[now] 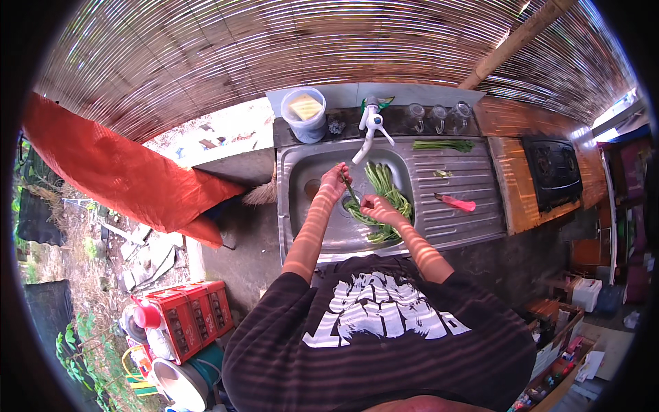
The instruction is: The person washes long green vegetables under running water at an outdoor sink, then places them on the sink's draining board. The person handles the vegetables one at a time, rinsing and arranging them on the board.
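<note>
Above the steel sink basin [300, 206], my left hand [334, 181] is closed on a thin green vegetable stalk [349, 187] just below the faucet spout. My right hand [380, 208] is also closed, close to the stalk's lower end; the small picture hides what its fingers pinch. Beneath and beside it, a heap of long-stemmed leafy greens [386, 184] lies in the right half of the basin. The white faucet [374, 125] stands behind my hands. Whether water runs from it, I cannot tell.
On the ribbed drainboard [429, 223] lie a tied-looking green bundle [443, 145], scraps [444, 174] and a pink-handled tool [458, 202]. Glass mugs [439, 118] and a tub with a sponge [304, 113] line the back. A black stove [552, 172] stands right, red crates [195, 318] lower left.
</note>
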`<state>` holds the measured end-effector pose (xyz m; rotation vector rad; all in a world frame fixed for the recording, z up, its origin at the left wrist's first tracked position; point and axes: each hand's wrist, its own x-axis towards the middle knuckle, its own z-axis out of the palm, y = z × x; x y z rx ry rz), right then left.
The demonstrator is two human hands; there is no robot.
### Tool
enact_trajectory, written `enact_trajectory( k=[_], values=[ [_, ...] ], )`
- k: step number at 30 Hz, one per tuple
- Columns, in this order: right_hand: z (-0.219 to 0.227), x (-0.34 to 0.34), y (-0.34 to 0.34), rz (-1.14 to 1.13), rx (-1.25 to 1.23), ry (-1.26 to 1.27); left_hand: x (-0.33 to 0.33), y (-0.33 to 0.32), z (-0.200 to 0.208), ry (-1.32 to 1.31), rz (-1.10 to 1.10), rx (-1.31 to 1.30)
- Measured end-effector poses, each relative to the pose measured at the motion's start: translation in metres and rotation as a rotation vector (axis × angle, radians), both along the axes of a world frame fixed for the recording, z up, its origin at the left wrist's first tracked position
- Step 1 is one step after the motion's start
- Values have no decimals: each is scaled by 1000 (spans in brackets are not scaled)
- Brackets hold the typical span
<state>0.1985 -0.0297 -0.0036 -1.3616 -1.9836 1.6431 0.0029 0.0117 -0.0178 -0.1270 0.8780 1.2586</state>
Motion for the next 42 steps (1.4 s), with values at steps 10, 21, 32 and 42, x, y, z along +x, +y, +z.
enact_trajectory(
  k=[10,21,32,42],
  values=[
    [-52,10,22,53,-146,62,-4,-1,3,173,-222,107],
    [-22,-65,64,-475,-773,489,10,-53,17,617,-422,217],
    [-37,-78,75,-678,-982,1005,-8,-88,-1,493,-441,180],
    [-32,-70,50,-751,-545,725,3,-50,2,793,-467,249]
  ],
)
